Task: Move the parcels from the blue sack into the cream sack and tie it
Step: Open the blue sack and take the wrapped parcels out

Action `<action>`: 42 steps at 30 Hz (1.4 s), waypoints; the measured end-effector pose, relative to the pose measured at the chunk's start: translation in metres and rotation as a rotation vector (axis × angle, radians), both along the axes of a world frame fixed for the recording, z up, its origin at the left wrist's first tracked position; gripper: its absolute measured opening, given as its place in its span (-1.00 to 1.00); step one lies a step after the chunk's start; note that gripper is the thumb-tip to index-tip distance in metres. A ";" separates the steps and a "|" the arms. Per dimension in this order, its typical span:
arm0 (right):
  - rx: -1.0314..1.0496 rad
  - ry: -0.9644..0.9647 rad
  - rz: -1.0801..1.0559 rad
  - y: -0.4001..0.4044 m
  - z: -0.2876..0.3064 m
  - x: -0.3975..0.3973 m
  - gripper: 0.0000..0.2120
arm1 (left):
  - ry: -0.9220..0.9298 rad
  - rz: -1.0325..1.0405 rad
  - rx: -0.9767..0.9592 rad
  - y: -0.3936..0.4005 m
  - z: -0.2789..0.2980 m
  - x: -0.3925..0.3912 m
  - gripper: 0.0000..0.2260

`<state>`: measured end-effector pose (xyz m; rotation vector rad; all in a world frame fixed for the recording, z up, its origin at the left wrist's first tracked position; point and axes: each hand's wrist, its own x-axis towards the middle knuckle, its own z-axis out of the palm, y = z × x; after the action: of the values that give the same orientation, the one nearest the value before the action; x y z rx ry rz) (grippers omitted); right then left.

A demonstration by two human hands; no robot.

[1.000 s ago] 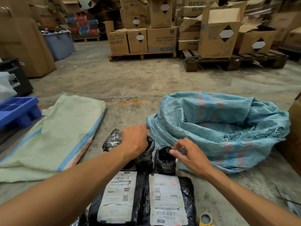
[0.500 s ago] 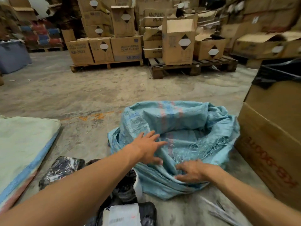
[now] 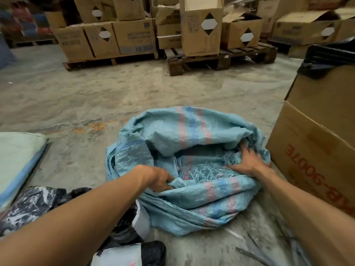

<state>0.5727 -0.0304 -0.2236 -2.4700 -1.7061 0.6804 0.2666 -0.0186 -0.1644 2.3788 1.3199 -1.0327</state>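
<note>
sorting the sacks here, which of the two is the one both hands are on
The blue sack, crumpled in the middle of the floor. The left hand grips its near rim and the right hand presses its far side. The cream sack lies flat at left, untouched.

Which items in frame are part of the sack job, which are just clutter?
Job:
- blue sack, gripped by left hand, right hand on its rim
- cream sack, flat on floor
- black-wrapped parcels

Clutter:
- big carton beside the sack
- black bag on it
- cartons on pallets
</note>
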 end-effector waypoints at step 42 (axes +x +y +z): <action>0.526 0.141 0.307 0.125 0.081 -0.246 -0.59 | 0.449 -0.119 0.142 0.016 0.030 -0.051 -0.39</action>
<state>0.3269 0.0943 -0.1430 -1.7925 -1.9217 0.3476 0.2156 -0.0027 -0.1344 2.4422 1.4429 -1.6329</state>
